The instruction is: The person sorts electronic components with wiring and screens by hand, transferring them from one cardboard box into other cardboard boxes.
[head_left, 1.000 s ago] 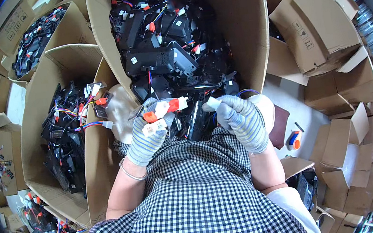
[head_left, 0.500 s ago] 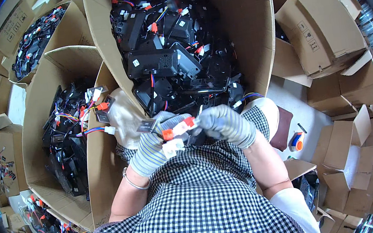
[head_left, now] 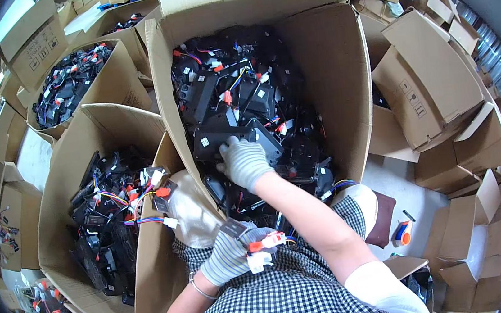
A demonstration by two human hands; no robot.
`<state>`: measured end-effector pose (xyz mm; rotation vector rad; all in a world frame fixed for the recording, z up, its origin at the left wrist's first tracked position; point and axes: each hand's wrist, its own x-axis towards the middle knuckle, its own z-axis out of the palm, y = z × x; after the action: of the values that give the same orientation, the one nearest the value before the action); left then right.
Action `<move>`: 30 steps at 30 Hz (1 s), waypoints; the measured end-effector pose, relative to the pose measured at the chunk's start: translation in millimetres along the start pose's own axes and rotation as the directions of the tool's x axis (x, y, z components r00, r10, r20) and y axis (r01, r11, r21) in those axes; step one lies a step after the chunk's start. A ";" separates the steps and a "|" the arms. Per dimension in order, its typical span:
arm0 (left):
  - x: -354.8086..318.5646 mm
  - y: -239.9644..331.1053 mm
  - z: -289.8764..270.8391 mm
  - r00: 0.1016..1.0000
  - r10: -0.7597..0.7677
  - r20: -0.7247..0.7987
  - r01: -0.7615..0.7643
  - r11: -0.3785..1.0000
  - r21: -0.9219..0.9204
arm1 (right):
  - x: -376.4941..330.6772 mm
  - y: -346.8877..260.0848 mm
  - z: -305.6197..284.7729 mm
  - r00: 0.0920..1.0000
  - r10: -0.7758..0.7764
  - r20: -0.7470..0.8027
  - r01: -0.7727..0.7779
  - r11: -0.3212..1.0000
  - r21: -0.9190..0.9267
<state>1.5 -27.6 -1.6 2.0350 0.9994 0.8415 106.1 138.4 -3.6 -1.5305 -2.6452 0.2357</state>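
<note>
My left hand (head_left: 228, 256), in a grey striped glove, is closed in front of my lap around a wired bundle. A red and white connector (head_left: 268, 241), a white connector (head_left: 259, 262) and a small black module (head_left: 232, 228) stick out of that grip. My right hand (head_left: 245, 162), gloved alike, reaches into the big cardboard box (head_left: 334, 71) in front of me. Its fingers are bent over the near edge of a black rectangular plastic unit (head_left: 208, 143). Around it lie more black plastic units (head_left: 262, 95) with coloured wires and plugs.
To my left stands a second carton (head_left: 61, 242) of black wired parts; wires and connectors (head_left: 163, 192) lie over its edge. Another filled carton (head_left: 119, 79) is farther back. Opened cartons (head_left: 428, 72) crowd the right side. An orange and blue tape roll (head_left: 404, 233) lies on the floor.
My right hand has left the connectors by my left hand and gone forward into the big box, onto a black unit. The left hand keeps its hold. The view has tilted up.
</note>
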 end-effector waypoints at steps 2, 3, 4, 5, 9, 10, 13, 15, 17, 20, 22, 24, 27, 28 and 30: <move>4.9 6.9 5.0 0.992 0.117 -0.053 -0.113 0.990 0.079 | 29.4 6.2 39.1 0.993 0.075 -0.086 -0.081 0.994 -0.068; 2.8 5.4 5.5 0.992 0.110 -0.057 -0.106 0.991 0.082 | 28.6 1.6 37.5 0.994 0.068 -0.083 -0.073 0.995 -0.065; 1.2 1.7 7.4 0.979 0.184 -0.086 -0.174 0.978 0.112 | 24.8 -2.0 30.5 0.994 0.048 -0.102 -0.053 0.997 -0.048; 0.7 -1.7 8.5 0.959 0.261 -0.113 -0.244 0.959 0.147 | 21.3 -1.8 24.1 0.992 0.030 -0.124 -0.034 0.999 -0.032; -8.2 -3.4 14.8 0.967 0.242 -0.079 -0.245 0.969 -0.029 | -11.6 37.6 27.0 0.875 0.230 -0.427 0.043 0.839 0.542; -2.4 -0.3 16.2 0.967 0.244 -0.077 -0.248 0.968 -0.046 | -17.8 45.4 36.7 0.882 0.372 -0.289 0.265 0.116 0.957; 6.3 11.4 15.2 0.959 0.282 -0.023 -0.281 0.959 0.038 | -40.4 51.6 36.2 0.985 0.155 0.072 0.032 -0.580 0.814; 7.2 12.5 23.2 0.954 0.282 -0.101 -0.277 0.959 0.061 | -65.4 61.4 43.2 0.975 0.113 0.192 -0.134 -0.391 0.911; 10.9 15.4 17.3 0.975 0.200 -0.098 -0.207 0.976 -0.073 | -97.6 63.7 32.5 0.937 0.256 0.239 -0.272 0.103 0.957; -2.0 -4.3 16.0 0.991 -0.033 -0.127 -0.018 0.924 -0.381 | -160.1 45.7 -16.4 0.996 -0.014 0.091 -0.090 0.068 0.994; -2.4 -0.2 5.9 0.981 0.095 -0.168 -0.112 0.989 -0.096 | -194.3 42.8 -28.7 0.974 -0.182 0.133 -0.094 0.206 0.974; -11.7 -17.9 7.8 0.984 0.098 -0.148 -0.115 0.988 -0.105 | -211.4 40.7 -56.8 0.846 -0.349 0.402 -0.293 0.325 0.899; -18.6 -2.0 13.9 0.817 -0.570 0.087 0.153 0.069 -0.986 | -204.2 53.1 -77.5 0.823 -0.494 -0.281 0.488 0.362 0.794; -26.0 -14.7 7.2 0.853 -0.511 0.110 0.175 0.081 -0.981 | -195.0 61.8 -102.8 0.761 -0.407 -0.505 0.622 0.237 0.747; -31.2 -27.2 7.7 0.834 -0.537 0.126 0.246 0.157 -0.957 | -193.0 109.4 -111.1 0.887 -0.143 -0.439 0.462 0.261 0.848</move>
<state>-18.0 -43.8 -35.2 0.5200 0.7482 1.0370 311.9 35.2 89.2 -0.5242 -1.7818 1.1875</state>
